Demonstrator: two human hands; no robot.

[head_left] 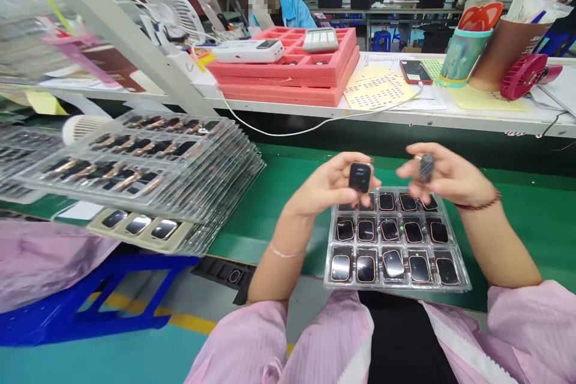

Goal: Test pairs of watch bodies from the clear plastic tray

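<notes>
My left hand (pixel 326 186) is closed on a smartwatch case (pixel 360 177) without a strap, its dark screen facing me with faint marks lit on it. My right hand (pixel 454 180) pinches a small dark grey, rounded rectangular piece (pixel 425 168); motion blur hides its detail. Both hands are raised over the far edge of a clear plastic tray (pixel 398 285). Rows of strapless smartwatch cases, such as one in the front row (pixel 419 268), lie in its pockets, mostly with black screens up. My left hand partly covers the back row.
At left stands a tall stack of clear trays (pixel 225 174) with watch cases on top, above a beige tray (pixel 180 237). A shelf holds pink foam trays (pixel 288 81), a phone (pixel 414 72), a cup (pixel 463 54) and a magenta fan (pixel 524 77). A white cable (pixel 288 134) droops below it.
</notes>
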